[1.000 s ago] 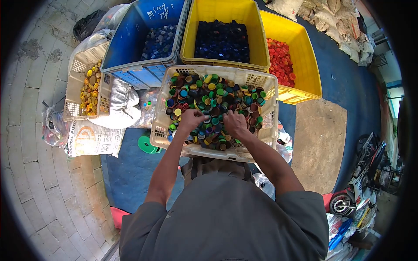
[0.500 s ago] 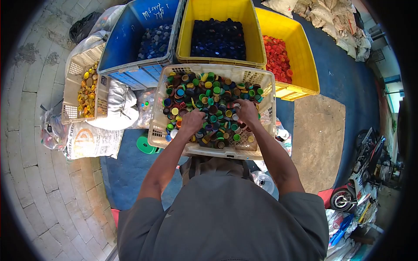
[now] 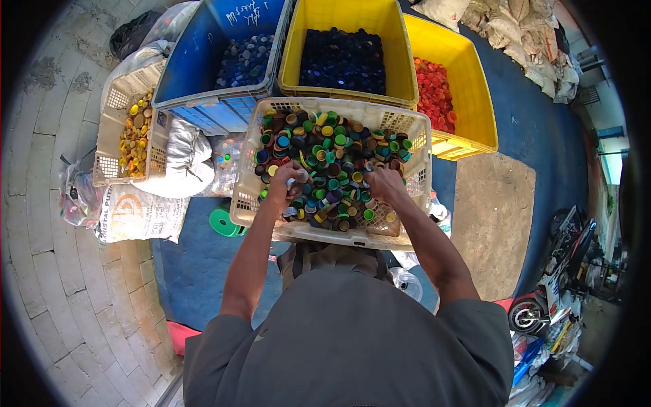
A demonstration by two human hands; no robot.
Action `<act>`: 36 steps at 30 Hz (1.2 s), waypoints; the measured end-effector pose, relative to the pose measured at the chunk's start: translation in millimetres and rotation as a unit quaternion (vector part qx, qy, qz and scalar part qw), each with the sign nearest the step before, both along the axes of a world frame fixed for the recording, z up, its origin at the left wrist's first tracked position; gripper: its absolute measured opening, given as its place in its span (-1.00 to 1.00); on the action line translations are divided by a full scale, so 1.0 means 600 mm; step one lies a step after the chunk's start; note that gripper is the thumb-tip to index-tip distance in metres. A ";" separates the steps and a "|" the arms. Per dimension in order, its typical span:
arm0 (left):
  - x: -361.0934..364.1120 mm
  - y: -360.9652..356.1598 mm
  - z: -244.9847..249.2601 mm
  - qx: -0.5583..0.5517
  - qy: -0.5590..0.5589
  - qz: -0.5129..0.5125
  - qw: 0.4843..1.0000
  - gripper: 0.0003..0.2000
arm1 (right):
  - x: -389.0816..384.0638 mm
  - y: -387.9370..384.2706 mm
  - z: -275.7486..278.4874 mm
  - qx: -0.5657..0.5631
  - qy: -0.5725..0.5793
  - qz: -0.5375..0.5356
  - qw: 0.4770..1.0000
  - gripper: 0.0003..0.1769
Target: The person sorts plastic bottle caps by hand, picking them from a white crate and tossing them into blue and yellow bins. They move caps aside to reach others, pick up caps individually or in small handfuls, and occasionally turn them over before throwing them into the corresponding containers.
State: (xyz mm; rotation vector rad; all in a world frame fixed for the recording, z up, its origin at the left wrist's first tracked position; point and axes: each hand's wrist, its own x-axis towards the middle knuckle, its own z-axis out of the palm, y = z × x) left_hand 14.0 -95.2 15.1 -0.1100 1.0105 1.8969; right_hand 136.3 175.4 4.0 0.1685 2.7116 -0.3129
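The white crate [image 3: 397, 240] is sitting at twelve o'clock, close to the body, apparently keeping the mixed caps [image 3: 339, 140] within reach. At its nine o'clock side, the left hand [image 3: 282, 186] is curling narrowly around what looks like a pale cap [image 3: 300, 176]; at three, the right hand [image 3: 387, 185] is dipping into the heap, fingertips hiding, grip undeterminable. Beyond, a blue tub [image 3: 184, 62] and two yellow tubs [image 3: 399, 51] are standing adjacent, presumably for access, near walls concealing their depth.

wearer's shirt [image 3: 352, 339]: plain dark grey | short, loose sleeves [image 3: 472, 319] | bare forearms
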 end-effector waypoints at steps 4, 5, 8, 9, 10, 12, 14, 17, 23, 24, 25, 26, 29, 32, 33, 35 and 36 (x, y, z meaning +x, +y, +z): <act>0.015 0.020 0.010 -0.033 -0.047 0.015 0.998 -0.88 | 0.012 0.007 -0.008 -0.024 0.051 -0.016 0.998 -0.81; 0.016 0.028 0.009 -0.041 -0.029 -0.003 0.999 -0.88 | 0.014 0.011 -0.004 -0.092 0.090 -0.053 0.990 -0.82; 0.017 0.069 0.006 -0.055 0.008 -0.065 0.996 -0.86 | 0.021 0.027 0.028 -0.335 0.158 -0.231 0.900 -0.84; 0.018 0.085 0.005 -0.059 0.016 -0.086 0.994 -0.85 | 0.026 0.030 0.051 -0.440 0.145 -0.328 0.823 -0.84; 0.019 0.105 -0.002 -0.117 0.104 -0.119 0.981 -0.83 | 0.032 0.034 0.075 -0.534 0.130 -0.416 0.725 -0.85; 0.027 0.154 -0.024 -0.226 0.276 -0.184 0.916 -0.77 | 0.056 0.034 0.117 -0.714 0.158 -0.459 0.505 -0.79; 0.044 0.202 -0.031 -0.308 0.496 -0.198 0.787 -0.64 | 0.081 0.035 0.137 -0.803 0.190 -0.443 0.350 -0.75; 0.057 0.260 -0.020 -0.391 0.577 -0.268 0.665 -0.62 | 0.113 0.029 0.130 -0.830 0.226 -0.420 0.291 -0.74; 0.065 0.301 -0.051 -0.425 0.628 -0.293 0.582 -0.73 | 0.152 0.008 0.109 -0.846 0.229 -0.424 0.229 -0.80; 0.065 0.299 -0.047 -0.423 0.627 -0.291 0.586 -0.75 | 0.153 0.004 0.110 -0.839 0.225 -0.433 0.239 -0.79; 0.063 0.300 -0.037 -0.420 0.612 -0.299 0.599 -0.76 | 0.152 0.001 0.113 -0.833 0.220 -0.442 0.250 -0.78; 0.061 0.296 -0.044 -0.396 0.607 -0.281 0.629 -0.75 | 0.151 -0.003 0.115 -0.827 0.212 -0.451 0.262 -0.78; 0.044 0.270 -0.053 -0.284 0.475 -0.251 0.795 -0.73 | 0.137 -0.014 0.108 -0.822 0.196 -0.465 0.264 -0.71; 0.029 0.220 -0.006 -0.065 0.144 -0.216 0.963 -0.77 | 0.109 -0.024 0.089 -0.832 0.179 -0.469 0.236 -0.67; 0.029 0.198 0.008 0.003 0.084 -0.186 0.979 -0.77 | 0.093 -0.034 0.092 -0.830 0.178 -0.480 0.222 -0.67; 0.020 0.154 0.016 0.146 -0.050 -0.122 0.980 -0.76 | 0.066 -0.047 0.076 -0.846 0.169 -0.466 0.197 -0.67; 0.022 0.141 0.029 0.143 -0.066 -0.057 0.986 -0.74 | 0.048 -0.056 0.076 -0.839 0.161 -0.483 0.194 -0.67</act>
